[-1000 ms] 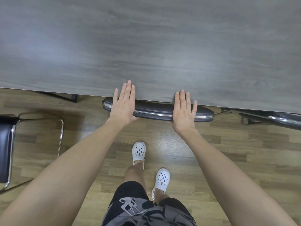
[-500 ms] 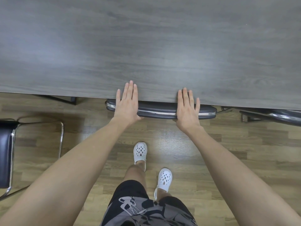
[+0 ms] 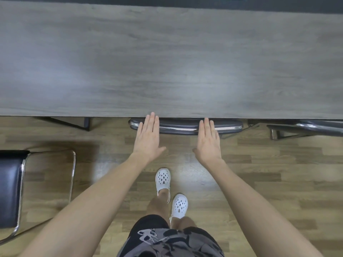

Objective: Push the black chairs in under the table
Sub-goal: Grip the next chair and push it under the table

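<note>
Both hands are flat and open, fingers straight and together. The left hand (image 3: 148,140) and right hand (image 3: 208,143) are set apart, side by side. Their fingertips lie across the backrest (image 3: 182,127) of the black chair (image 3: 230,127) dead ahead. Whether they are pressing on it or just clear of it, I cannot tell.

That chair looks home already: only the backrest shows, right at the near edge of the grey worktop (image 3: 167,62), and the seat is hidden beneath. The backrest's long axis runs left to right, parallel with the edge. The chair faces away from the person, into the worktop. The left hand sits near its left end, the right hand right of its middle.

Now look outward. A second black chair (image 3: 10,188) stands on the wooden floor (image 3: 278,173), well out from the worktop on the person's left and cut off by the frame. My call is that it goes next: the left hand is nearer, and the person must turn left to reach it. A third chair (image 3: 315,127) on the right is already partly under.
</note>
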